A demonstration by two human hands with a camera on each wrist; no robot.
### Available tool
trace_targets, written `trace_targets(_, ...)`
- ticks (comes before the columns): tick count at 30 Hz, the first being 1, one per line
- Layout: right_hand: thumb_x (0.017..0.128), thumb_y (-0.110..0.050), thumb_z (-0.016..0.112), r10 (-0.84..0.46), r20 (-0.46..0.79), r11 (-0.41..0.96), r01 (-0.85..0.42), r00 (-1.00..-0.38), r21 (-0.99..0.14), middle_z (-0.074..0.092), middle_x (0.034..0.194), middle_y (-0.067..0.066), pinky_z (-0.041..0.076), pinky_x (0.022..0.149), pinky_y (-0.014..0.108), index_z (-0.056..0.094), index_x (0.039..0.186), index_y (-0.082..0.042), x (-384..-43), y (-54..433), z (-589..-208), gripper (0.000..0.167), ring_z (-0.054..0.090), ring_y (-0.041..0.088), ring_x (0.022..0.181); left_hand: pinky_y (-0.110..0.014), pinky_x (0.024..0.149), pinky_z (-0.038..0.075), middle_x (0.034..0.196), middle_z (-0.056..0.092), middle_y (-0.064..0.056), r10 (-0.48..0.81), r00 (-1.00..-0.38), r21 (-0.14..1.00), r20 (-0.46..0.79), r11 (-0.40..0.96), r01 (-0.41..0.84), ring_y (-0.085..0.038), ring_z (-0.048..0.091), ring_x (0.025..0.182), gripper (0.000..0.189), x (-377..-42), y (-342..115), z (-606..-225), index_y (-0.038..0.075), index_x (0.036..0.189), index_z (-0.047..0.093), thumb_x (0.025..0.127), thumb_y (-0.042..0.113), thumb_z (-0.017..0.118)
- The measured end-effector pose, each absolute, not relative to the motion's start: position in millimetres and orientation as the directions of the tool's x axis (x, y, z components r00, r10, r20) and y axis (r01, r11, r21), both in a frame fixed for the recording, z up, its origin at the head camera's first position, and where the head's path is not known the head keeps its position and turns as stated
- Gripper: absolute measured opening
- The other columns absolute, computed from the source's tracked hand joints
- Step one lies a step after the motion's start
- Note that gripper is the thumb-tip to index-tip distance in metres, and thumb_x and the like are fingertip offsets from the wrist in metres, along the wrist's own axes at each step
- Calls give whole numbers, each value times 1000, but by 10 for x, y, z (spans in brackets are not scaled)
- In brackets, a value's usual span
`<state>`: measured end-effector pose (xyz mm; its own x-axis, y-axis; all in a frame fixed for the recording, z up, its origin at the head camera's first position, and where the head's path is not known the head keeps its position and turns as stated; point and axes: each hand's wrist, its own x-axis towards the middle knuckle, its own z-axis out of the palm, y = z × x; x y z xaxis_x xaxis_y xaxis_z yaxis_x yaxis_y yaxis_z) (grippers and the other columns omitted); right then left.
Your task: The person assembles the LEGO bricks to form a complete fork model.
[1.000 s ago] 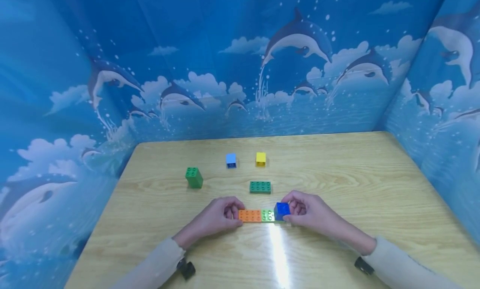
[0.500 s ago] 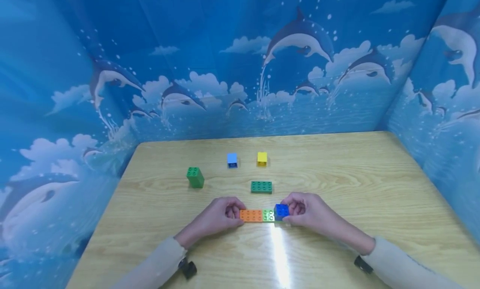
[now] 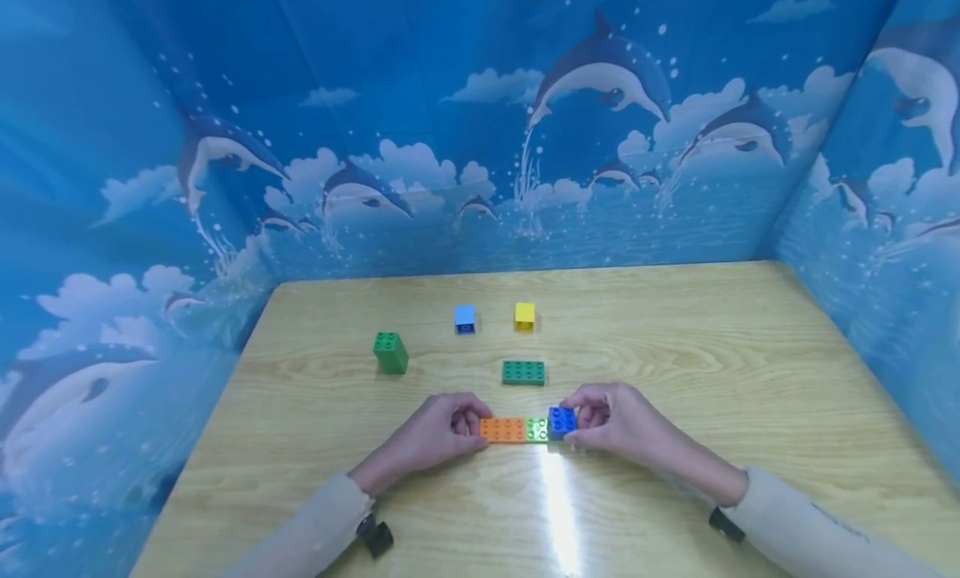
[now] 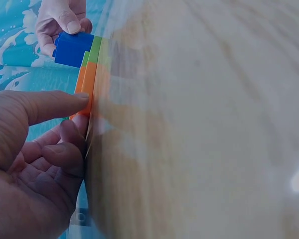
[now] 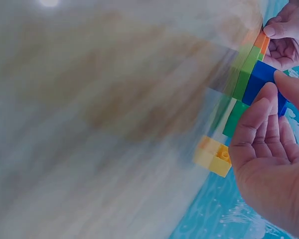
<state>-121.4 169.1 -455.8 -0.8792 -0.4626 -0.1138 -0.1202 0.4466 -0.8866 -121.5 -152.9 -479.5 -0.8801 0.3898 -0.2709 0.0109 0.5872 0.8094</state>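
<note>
In the head view, I see a person working with two bare hands over a wood-grained worktop (image 3: 712, 328), nearer its left edge than its right. Between the hands runs a short row: an orange eight-stud brick (image 3: 502, 430) end to end with a light green brick (image 3: 536, 430), and a dark blue four-stud brick (image 3: 562, 423) on top of the green one, towards the worktop's right edge. The left hand (image 3: 438, 432) pinches the left end of the orange brick, thumb on the side facing the person, the other fingers bent. The right hand (image 3: 622, 420) holds the dark blue brick between thumb and fingertips, the gap between them filled by it. From the left wrist view, the dark blue brick meets the green one; whether it is fully pressed down I can't tell.

Just beyond the row, towards the worktop's far edge, lies a dark green eight-stud brick (image 3: 523, 373). Farther that way, a light blue brick (image 3: 465, 318) and a yellow brick (image 3: 524, 316) lie apart with hollow undersides facing the person. A tall green brick (image 3: 391, 353) stands towards the left edge.
</note>
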Motion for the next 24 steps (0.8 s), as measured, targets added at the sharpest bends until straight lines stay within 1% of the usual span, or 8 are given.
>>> trace_targets(6, 82, -3, 93, -465, -120, 434, -108, -877, -895, 70, 89, 4, 60, 68, 27, 75, 115, 0, -1214, 1684, -4568, 37, 68, 25, 80, -25, 68, 53, 94, 69, 2, 405, -877, 811, -257, 584, 32, -18, 65, 80, 33, -1217, -1546, -4782, 14, 118, 75, 89, 10, 90)
trace_targets(17, 89, -10, 90, -522, -85, 471, -204, -849, -858, 67, 90, -1, 60, 70, 28, 70, 119, -6, -1179, 1702, -4578, 36, 66, 18, 79, -26, 69, 53, 94, 69, 4, 416, -873, 805, -255, 592, 47, -17, 65, 80, 34, -1211, -1539, -4807, 15, 119, 75, 89, 12, 90)
trace_targets(24, 91, -9, 88, -542, -72, 487, -244, -837, -838, 66, 92, -3, 60, 72, 28, 70, 121, -7, -1189, 1693, -4540, 35, 66, 16, 81, -26, 68, 54, 93, 69, 4, 418, -872, 802, -255, 595, 51, -17, 65, 79, 34, -1221, -1544, -4799, 15, 119, 75, 89, 12, 90)
